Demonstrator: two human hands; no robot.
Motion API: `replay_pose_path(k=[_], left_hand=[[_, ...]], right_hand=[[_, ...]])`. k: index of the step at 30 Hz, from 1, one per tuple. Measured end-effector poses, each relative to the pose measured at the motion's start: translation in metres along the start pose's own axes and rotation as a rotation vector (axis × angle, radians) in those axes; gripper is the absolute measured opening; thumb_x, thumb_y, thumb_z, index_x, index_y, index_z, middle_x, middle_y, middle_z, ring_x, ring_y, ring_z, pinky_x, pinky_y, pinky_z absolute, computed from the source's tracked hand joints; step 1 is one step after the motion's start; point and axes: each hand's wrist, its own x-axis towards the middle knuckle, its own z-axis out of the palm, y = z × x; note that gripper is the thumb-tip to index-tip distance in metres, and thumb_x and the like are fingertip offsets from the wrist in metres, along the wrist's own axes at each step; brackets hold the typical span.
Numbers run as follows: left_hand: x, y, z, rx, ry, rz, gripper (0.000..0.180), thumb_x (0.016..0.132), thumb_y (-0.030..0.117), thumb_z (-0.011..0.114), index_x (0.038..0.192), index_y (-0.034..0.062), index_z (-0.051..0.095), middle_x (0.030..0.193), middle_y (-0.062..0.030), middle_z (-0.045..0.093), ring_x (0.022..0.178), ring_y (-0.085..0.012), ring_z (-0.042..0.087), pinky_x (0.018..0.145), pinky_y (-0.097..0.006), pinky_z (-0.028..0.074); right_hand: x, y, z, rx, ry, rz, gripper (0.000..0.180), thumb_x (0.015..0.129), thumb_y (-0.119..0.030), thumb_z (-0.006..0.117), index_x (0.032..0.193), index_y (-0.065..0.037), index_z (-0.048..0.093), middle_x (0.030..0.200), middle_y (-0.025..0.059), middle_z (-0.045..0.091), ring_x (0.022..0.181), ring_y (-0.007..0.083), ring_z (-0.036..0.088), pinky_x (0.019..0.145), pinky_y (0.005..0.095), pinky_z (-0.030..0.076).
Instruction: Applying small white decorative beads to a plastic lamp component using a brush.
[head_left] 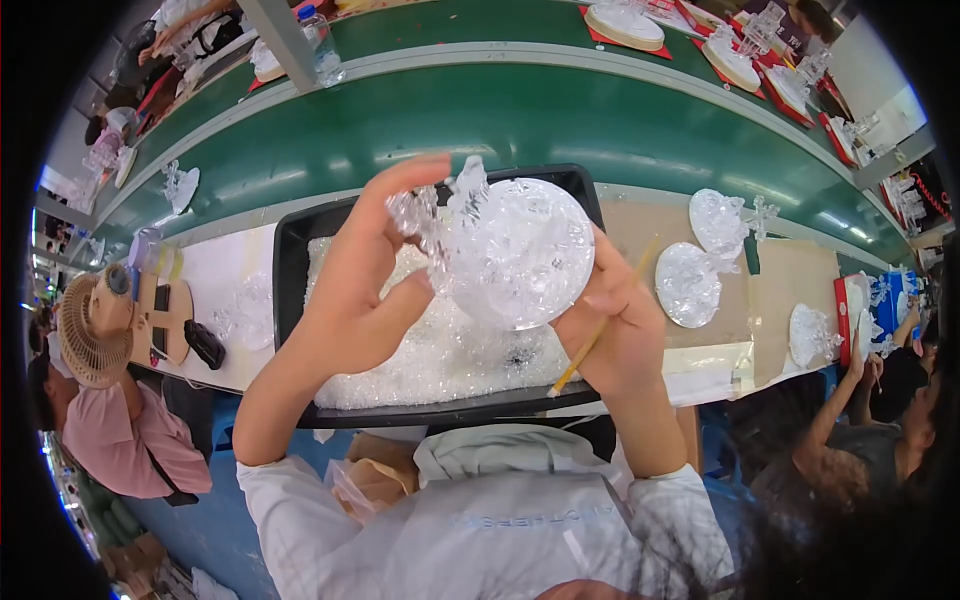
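Above the tray I hold a clear ornament with a round, glittery white base (pixel 523 255) and a clear upright piece (pixel 472 190) at its left edge. My left hand (pixel 365 270) curls its fingers and thumb around a clear, faceted part (pixel 418 220) at that side. My right hand (pixel 620 325) grips the base by its right edge. A thin yellow stick, perhaps a brush (pixel 590 355), also lies in the right hand, its pale tip pointing down toward the tray's front rim. Below, a black tray (pixel 290 290) contains sparkling white granules (pixel 450 375).
Several glittery ornaments, including a round one (pixel 688 285), lie on the right. A green conveyor (pixel 450 120) runs beyond the tray. At left stand a beige fan (pixel 95 310) and a tape roll (pixel 155 255). People work on both sides; a water bottle (pixel 322 50) stands beyond.
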Motion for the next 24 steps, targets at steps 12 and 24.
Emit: replay_pose_path(k=[12, 24], left_hand=[[-0.008, -0.002, -0.003, 0.405, -0.005, 0.098, 0.035, 0.083, 0.023, 0.065, 0.103, 0.0014, 0.046, 0.126, -0.0261, 0.044, 0.111, -0.0334, 0.046, 0.090, -0.040, 0.039], [-0.002, -0.018, -0.014, 0.457, 0.229, 0.183, 0.022, 0.095, 0.018, 0.058, 0.086, 0.0012, 0.049, 0.090, -0.0132, 0.052, 0.080, -0.0232, 0.051, 0.069, -0.031, 0.042]], right_hand=[[-0.001, 0.012, -0.003, 0.006, 0.076, 0.130, 0.077, 0.086, -0.016, 0.045, 0.152, 0.009, 0.015, 0.156, 0.0241, 0.029, 0.144, 0.0347, 0.032, 0.119, 0.0456, 0.024], [-0.033, 0.011, -0.037, -0.406, 0.058, -0.535, 0.049, 0.101, -0.040, 0.039, 0.128, -0.001, 0.050, 0.118, 0.0216, 0.057, 0.085, 0.0208, 0.051, 0.074, 0.0297, 0.041]])
